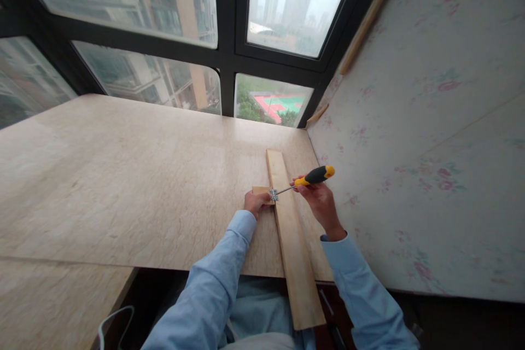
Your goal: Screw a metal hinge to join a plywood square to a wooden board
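Observation:
A long wooden board (296, 254) lies on the stone sill, its near end jutting past the edge over my lap. Against its left side sits a small wooden block (261, 190), gripped by my left hand (256, 202). A small metal hinge (273, 194) bridges the block and the board. My right hand (319, 200) holds a yellow and black screwdriver (315, 176) by the front of its handle. The shaft slants down to the left, and its tip meets the hinge. Any screw under the tip is too small to make out.
The beige stone sill (123, 186) runs to dark-framed windows (227, 54) at the back. A flowered wall (430, 164) rises close on the right. A white cable (115, 314) hangs at the lower left, below the sill's front edge.

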`<action>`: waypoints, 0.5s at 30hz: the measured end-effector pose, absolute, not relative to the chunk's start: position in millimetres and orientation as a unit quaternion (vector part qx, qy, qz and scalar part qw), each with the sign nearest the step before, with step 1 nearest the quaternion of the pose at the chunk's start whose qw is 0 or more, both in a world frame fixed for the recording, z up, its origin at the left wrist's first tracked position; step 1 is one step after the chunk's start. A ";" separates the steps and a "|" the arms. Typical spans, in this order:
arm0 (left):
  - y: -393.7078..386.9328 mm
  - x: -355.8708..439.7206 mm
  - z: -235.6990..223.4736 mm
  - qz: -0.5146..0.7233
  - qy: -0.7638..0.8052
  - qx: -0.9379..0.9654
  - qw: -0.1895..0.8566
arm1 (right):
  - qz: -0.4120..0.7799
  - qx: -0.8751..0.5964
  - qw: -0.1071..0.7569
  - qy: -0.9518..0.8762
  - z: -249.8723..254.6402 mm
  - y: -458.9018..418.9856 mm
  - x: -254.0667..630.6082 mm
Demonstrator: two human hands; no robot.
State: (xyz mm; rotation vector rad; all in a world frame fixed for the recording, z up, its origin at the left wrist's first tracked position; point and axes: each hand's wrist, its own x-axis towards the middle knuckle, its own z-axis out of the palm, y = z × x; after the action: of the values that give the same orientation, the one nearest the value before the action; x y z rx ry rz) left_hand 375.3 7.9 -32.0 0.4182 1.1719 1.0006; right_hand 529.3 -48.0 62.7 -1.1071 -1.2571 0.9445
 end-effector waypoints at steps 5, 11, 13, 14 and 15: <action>7.4 375.0 -29.3 0.444 0.529 0.192 0.697 | 0.396 -0.485 0.532 -0.570 50.3 -39.1 523.3; 8.3 374.6 -29.6 0.439 0.530 0.196 0.698 | 0.387 -0.500 0.508 -0.585 47.2 -36.2 523.4; 7.7 374.5 -29.0 0.438 0.529 0.198 0.699 | 0.389 -0.498 0.508 -0.585 46.7 -35.5 524.0; 7.3 374.4 -28.5 0.438 0.529 0.200 0.699 | 0.390 -0.497 0.508 -0.586 46.4 -35.0 524.4; 7.0 374.3 -28.1 0.438 0.528 0.201 0.699 | 0.391 -0.495 0.509 -0.586 46.0 -34.5 524.9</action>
State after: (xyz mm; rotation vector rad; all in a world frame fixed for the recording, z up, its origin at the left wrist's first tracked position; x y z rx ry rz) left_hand 374.3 7.0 -28.1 0.4475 1.1776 0.9758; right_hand 524.9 -34.5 46.0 -1.1919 -1.4121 0.9429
